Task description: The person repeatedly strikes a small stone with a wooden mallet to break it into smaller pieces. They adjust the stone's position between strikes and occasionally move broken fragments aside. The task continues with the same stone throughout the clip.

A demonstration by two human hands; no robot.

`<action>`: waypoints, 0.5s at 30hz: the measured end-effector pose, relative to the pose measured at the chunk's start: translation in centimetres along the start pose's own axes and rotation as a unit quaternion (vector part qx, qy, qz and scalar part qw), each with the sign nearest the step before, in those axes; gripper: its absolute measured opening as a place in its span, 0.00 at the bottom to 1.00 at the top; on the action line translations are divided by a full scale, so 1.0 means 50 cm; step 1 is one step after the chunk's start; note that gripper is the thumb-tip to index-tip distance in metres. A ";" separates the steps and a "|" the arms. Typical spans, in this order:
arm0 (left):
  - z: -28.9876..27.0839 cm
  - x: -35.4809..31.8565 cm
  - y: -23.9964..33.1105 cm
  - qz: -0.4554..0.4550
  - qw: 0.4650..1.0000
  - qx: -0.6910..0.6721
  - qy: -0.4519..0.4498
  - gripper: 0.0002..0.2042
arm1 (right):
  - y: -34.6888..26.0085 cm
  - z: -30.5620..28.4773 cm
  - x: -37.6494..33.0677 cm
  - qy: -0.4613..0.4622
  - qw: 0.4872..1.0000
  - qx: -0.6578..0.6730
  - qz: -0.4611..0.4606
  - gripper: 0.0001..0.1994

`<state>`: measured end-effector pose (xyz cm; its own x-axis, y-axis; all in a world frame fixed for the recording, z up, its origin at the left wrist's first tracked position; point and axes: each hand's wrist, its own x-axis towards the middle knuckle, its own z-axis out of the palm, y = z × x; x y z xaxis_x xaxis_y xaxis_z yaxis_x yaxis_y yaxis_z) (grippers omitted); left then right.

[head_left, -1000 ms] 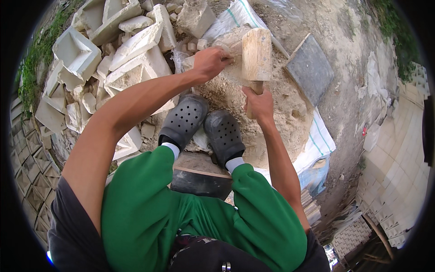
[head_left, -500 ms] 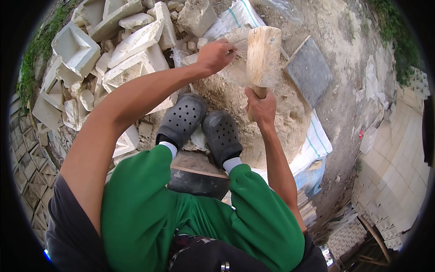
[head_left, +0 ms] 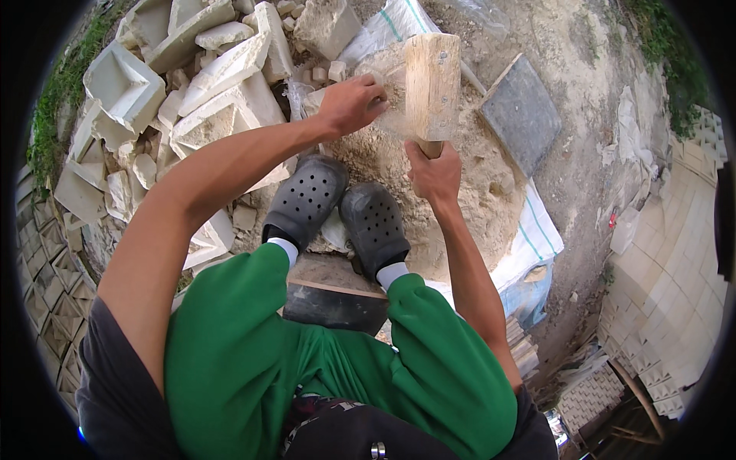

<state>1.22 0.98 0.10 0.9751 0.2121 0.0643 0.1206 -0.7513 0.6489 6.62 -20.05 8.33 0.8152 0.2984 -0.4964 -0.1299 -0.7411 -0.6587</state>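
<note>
My right hand (head_left: 434,172) grips the handle of a wooden mallet (head_left: 432,84), whose big pale head is raised upright above the sand heap. My left hand (head_left: 351,103) is closed around a pale stone chunk (head_left: 387,80) just left of the mallet head; the chunk is mostly hidden by fingers and mallet. Below both hands lies a mound of crumbled stone and sand (head_left: 460,192). My feet in grey perforated clogs (head_left: 337,211) rest at its near edge, and my green trousers fill the lower picture.
A pile of broken pale moulded blocks (head_left: 184,100) lies to the left. A dark square slab (head_left: 521,115) leans at the right of the mound. White woven sacks (head_left: 537,238) lie under the mound. A dark board (head_left: 333,307) is beneath my legs. Stacked pale tiles (head_left: 675,268) stand at far right.
The mallet head has risen and swung closer to my left hand. My left hand with the stone stays in about the same place.
</note>
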 end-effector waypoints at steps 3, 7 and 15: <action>0.000 0.003 0.004 -0.001 1.000 -0.003 -0.003 0.08 | 0.010 0.009 0.000 -0.008 1.000 0.025 -0.014 0.24; -0.001 0.004 0.002 0.003 1.000 0.000 -0.003 0.07 | 0.028 0.020 0.030 -0.035 0.999 -0.023 0.009 0.24; -0.004 0.004 -0.008 -0.006 1.000 0.000 0.017 0.07 | 0.019 0.010 0.017 -0.010 1.000 -0.024 -0.013 0.24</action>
<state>1.33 1.45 0.01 0.9665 0.2432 0.0821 0.1331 -0.7483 0.6499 6.90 -20.21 7.00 0.8070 0.3293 -0.4902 -0.0804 -0.7610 -0.6437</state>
